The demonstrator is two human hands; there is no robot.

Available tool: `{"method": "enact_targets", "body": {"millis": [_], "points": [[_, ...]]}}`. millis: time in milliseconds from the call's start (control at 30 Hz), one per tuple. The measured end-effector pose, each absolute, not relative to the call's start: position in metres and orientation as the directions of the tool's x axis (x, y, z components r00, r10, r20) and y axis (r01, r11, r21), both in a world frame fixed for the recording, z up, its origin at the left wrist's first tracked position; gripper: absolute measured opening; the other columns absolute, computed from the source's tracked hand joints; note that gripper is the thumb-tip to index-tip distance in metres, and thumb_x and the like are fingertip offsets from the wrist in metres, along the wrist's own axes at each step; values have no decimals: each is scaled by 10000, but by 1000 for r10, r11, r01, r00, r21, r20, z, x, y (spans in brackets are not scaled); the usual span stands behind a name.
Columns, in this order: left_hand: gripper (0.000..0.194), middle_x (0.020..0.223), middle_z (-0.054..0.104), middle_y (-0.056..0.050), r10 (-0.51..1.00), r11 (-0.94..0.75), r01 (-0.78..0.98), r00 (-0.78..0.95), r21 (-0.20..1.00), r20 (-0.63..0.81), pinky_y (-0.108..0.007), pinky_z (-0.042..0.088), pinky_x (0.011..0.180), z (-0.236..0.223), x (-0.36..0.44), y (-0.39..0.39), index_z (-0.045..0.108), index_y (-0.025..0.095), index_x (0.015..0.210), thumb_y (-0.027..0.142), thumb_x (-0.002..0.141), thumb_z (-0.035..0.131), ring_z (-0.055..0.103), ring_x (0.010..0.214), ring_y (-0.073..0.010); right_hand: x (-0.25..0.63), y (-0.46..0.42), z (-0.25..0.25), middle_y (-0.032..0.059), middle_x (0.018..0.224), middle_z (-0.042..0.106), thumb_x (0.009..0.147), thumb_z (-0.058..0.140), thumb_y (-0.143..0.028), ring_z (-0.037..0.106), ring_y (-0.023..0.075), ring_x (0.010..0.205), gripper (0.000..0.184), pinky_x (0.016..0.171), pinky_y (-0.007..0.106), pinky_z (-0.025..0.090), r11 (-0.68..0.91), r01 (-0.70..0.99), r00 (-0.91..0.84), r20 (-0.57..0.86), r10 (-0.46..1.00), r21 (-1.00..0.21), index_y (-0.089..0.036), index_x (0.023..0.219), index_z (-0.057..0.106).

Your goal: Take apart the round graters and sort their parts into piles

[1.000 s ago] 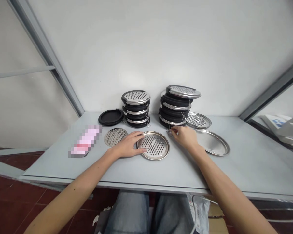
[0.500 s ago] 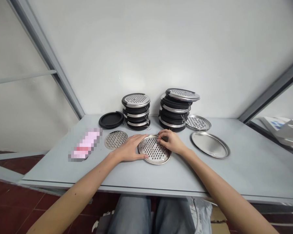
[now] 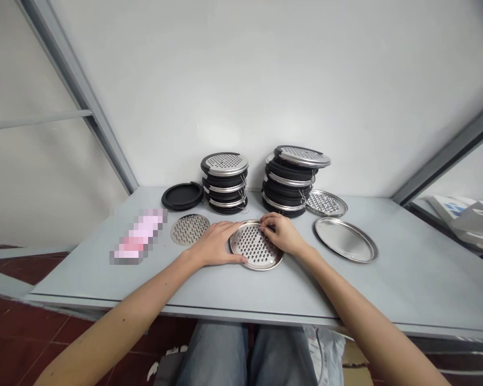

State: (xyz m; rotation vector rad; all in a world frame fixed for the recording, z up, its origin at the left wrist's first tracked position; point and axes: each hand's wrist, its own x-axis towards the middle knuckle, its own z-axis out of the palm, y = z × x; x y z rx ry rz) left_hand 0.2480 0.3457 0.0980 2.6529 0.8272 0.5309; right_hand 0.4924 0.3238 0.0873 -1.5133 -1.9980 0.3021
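Observation:
A round metal grater (image 3: 254, 247) with slotted holes lies flat on the table in front of me. My left hand (image 3: 217, 244) curves round its left edge, thumb at the lower rim and fingers at the upper one. At the grater's upper right, my right hand (image 3: 282, 233) has its fingertips pinched together over the rim. What they pinch is hidden or too small to name. Left of my left hand rests a loose perforated disc (image 3: 190, 229). To the right of my right hand lies a plain round metal lid (image 3: 346, 239).
Two stacks of black-rimmed graters, a left stack (image 3: 225, 182) and a taller right stack (image 3: 288, 182), stand against the wall. A black ring-edged base (image 3: 182, 196), another grater plate (image 3: 326, 203) and a blurred pink object (image 3: 140, 236) also lie on the grey table (image 3: 410, 268).
My right hand has come from the foot of the right stack, leftward and nearer, onto the grater's upper right rim. My left hand has closed in further round the left edge.

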Motion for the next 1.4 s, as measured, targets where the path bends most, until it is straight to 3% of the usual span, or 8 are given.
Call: {"method": "enact_targets", "body": {"millis": [233,433,667,867,1067,1400], "points": [[914,1373,521,-102,598,-780,491,768,388,231,-455,352,1050,99,251,342,366,248,1422,690,681,666,484,1236,-322,494,323,92,57,890,709,810,534,-128,643,187,828,161,789,289,480,333,814,-169,354,920,-477,-176,794,687],[911,1380,509,-114,605,-770,496,767,401,215,-455,335,1061,98,250,343,367,230,1427,693,695,652,468,1246,-314,494,322,96,69,1015,696,762,603,-150,653,189,847,136,794,289,491,293,813,-167,281,945,-503,-178,694,717],[908,1378,515,-102,599,-771,482,771,417,216,-458,328,1069,99,251,343,383,240,1420,682,682,672,470,1248,-318,493,323,95,59,1005,685,695,604,-108,647,186,841,141,828,303,484,266,814,-153,252,956,-516,-187,664,717],[909,1382,512,-96,607,-768,487,761,416,229,-457,344,1059,98,253,342,391,247,1412,676,667,688,475,1246,-319,493,322,94,74,1011,671,718,596,-122,584,238,983,122,876,344,459,335,863,-202,349,915,-378,-185,664,684],[909,1371,525,-93,589,-782,478,778,400,221,-448,361,1043,100,253,343,391,253,1414,683,667,681,497,1221,-312,491,318,97,61,942,669,772,544,-120,608,183,825,136,704,260,453,312,899,-229,279,933,-308,-180,723,655],[910,1378,522,-91,612,-766,501,761,403,216,-460,360,1046,100,255,341,388,261,1423,681,670,681,492,1229,-320,488,315,100,78,987,659,822,523,-130,623,167,787,150,685,252,461,310,907,-226,291,930,-286,-168,802,667]]}}
